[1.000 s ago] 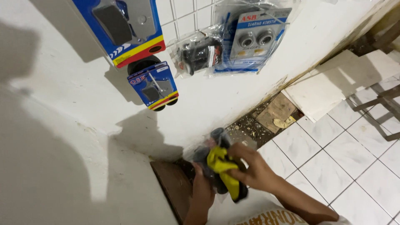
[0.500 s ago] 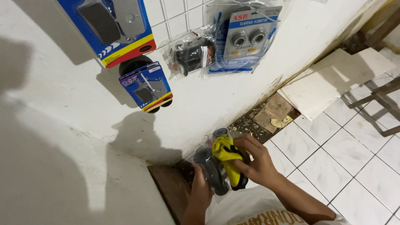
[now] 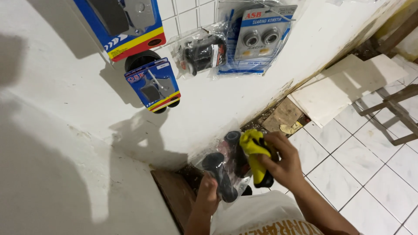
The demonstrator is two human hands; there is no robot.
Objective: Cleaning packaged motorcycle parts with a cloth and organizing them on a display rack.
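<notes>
My left hand (image 3: 208,191) grips the lower end of a clear plastic bag (image 3: 226,167) that holds two black cylindrical rubber grips. My right hand (image 3: 283,163) presses a yellow cloth (image 3: 256,152) against the right side of the bag. Both hands are low in the view, close to the white wall (image 3: 65,130). My forearms enter from the bottom edge.
Blister packs hang on the wall above: a large blue one (image 3: 124,24), a smaller blue one (image 3: 152,85), a clear bag of black parts (image 3: 200,52) and a pack with two bearings (image 3: 257,39). Loose white tiles (image 3: 344,89) lean at the wall's foot. A wooden frame (image 3: 398,109) stands on the tiled floor.
The view has shifted slightly. My right hand with the yellow cloth has moved along the bag, and the bag's black grips are now more exposed.
</notes>
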